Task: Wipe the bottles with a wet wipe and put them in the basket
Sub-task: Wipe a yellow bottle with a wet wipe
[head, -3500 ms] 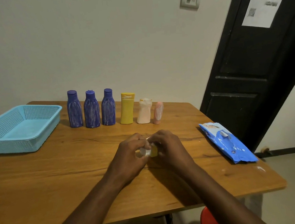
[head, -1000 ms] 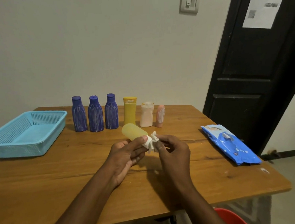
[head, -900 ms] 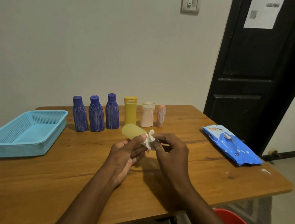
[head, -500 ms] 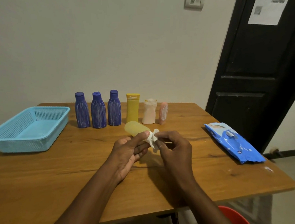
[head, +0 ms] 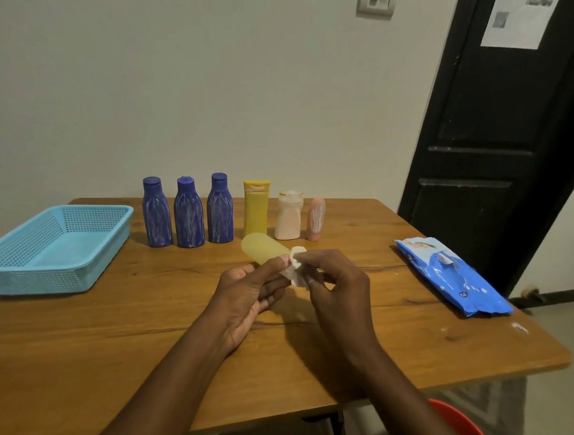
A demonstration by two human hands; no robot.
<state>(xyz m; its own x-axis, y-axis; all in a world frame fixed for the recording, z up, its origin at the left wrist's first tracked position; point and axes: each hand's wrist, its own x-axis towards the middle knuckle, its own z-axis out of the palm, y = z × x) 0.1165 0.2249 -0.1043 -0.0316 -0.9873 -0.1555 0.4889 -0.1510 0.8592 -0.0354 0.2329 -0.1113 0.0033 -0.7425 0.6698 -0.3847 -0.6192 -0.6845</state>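
My left hand (head: 247,296) holds a small pale yellow bottle (head: 263,248) above the table, its base tilted up and away from me. My right hand (head: 335,282) pinches a crumpled white wet wipe (head: 295,267) against the bottle's near end. Along the back of the table stand three purple bottles (head: 187,212) streaked white, a yellow bottle (head: 256,207), a pale pink bottle (head: 289,215) and a small peach bottle (head: 316,218). The light blue basket (head: 18,272) sits at the far left with nothing visible inside.
A blue pack of wet wipes (head: 451,276) lies near the table's right edge. A black door (head: 498,125) stands behind it. Something red (head: 459,423) shows below the table's front edge. The wooden table (head: 82,343) ends close to me.
Both hands lifted from the tabletop with the small bottle. The bottle now points up and away, and the wipe works at its near end with small shifts.
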